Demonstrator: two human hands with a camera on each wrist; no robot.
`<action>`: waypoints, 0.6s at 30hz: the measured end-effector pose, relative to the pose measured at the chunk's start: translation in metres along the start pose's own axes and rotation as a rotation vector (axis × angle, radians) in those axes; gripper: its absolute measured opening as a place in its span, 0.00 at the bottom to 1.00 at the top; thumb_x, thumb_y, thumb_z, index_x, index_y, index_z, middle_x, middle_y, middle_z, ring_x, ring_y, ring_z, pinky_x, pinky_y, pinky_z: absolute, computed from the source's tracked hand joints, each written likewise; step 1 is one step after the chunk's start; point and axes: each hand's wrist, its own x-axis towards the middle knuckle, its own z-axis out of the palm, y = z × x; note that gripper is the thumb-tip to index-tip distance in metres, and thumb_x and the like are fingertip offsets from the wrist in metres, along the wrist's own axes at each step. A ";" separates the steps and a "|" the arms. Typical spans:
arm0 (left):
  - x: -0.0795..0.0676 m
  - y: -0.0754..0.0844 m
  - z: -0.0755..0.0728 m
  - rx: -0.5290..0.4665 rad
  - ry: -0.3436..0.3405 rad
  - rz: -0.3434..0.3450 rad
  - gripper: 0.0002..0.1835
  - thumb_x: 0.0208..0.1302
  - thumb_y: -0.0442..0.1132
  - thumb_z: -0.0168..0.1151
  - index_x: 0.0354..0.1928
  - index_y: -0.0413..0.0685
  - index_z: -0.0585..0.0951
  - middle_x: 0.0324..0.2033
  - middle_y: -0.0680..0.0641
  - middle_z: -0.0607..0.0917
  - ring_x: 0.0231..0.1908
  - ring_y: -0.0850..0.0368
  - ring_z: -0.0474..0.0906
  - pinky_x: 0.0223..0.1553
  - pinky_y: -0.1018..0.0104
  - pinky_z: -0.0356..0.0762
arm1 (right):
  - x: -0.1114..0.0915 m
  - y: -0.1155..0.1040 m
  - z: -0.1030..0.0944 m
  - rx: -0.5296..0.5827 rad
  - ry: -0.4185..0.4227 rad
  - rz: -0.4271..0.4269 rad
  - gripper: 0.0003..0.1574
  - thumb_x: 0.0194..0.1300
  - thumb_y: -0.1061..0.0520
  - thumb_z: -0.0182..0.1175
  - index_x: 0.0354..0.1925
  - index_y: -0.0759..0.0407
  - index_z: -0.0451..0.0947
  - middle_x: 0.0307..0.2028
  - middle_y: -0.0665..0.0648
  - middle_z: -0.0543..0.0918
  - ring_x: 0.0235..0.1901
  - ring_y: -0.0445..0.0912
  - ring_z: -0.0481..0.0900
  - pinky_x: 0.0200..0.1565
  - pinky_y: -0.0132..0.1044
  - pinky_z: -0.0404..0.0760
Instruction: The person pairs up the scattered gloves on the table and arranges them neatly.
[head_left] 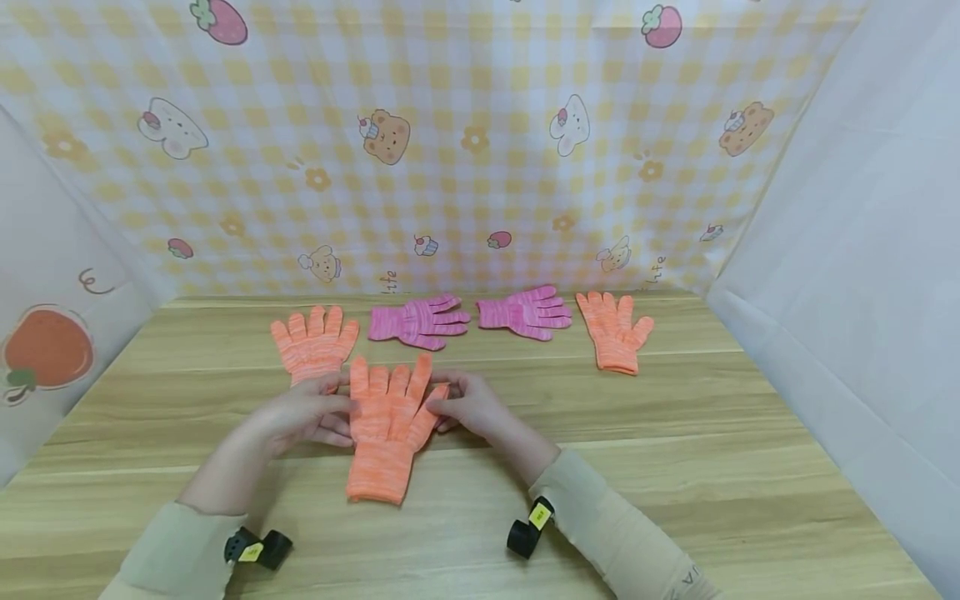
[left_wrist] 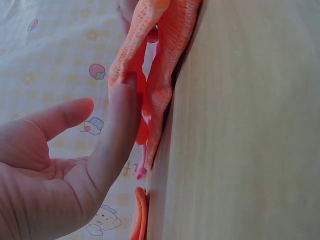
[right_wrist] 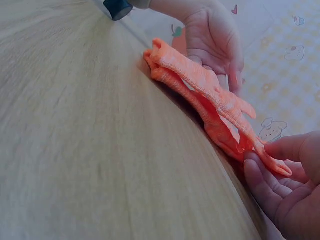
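An orange knit glove (head_left: 382, 425) lies in front of me, its fingers toward the back and its cuff toward me. In the wrist views two orange layers show, one over the other with a gap between them. At the glove's left edge, my left hand (head_left: 311, 412) has a straight finger (left_wrist: 120, 115) reaching in under the upper layer, while another finger stands apart from the cloth. My right hand (head_left: 468, 404) pinches the glove's thumb on the right side, with thumb and fingertips (right_wrist: 252, 167) on the upper layer.
Behind the left hand lies another orange glove (head_left: 315, 342), partly covered. Two pink gloves (head_left: 420, 321) lie along the back of the wooden table (head_left: 675, 483), with an orange glove (head_left: 615, 333) at right. A checked cloth (head_left: 480, 183) hangs behind the table.
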 end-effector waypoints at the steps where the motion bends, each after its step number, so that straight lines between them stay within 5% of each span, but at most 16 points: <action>1: 0.000 0.000 -0.001 0.000 0.002 -0.005 0.41 0.70 0.33 0.51 0.73 0.32 0.36 0.41 0.38 0.79 0.29 0.53 0.82 0.41 0.54 0.81 | 0.000 0.001 0.000 -0.004 -0.001 -0.004 0.27 0.63 0.70 0.60 0.61 0.68 0.71 0.25 0.58 0.79 0.20 0.45 0.79 0.26 0.38 0.83; 13: 0.000 -0.001 -0.007 0.073 0.004 0.025 0.34 0.73 0.37 0.48 0.67 0.19 0.48 0.48 0.34 0.78 0.39 0.51 0.82 0.47 0.56 0.79 | 0.003 0.005 -0.008 -0.104 0.037 -0.021 0.25 0.63 0.69 0.60 0.59 0.69 0.72 0.31 0.60 0.81 0.24 0.45 0.80 0.28 0.39 0.83; 18: 0.000 -0.003 -0.012 0.100 0.005 0.041 0.33 0.74 0.40 0.47 0.68 0.21 0.49 0.57 0.27 0.72 0.44 0.47 0.81 0.49 0.56 0.78 | 0.002 0.003 -0.013 -0.135 0.056 -0.009 0.20 0.63 0.68 0.60 0.54 0.69 0.74 0.33 0.60 0.82 0.25 0.46 0.81 0.29 0.39 0.83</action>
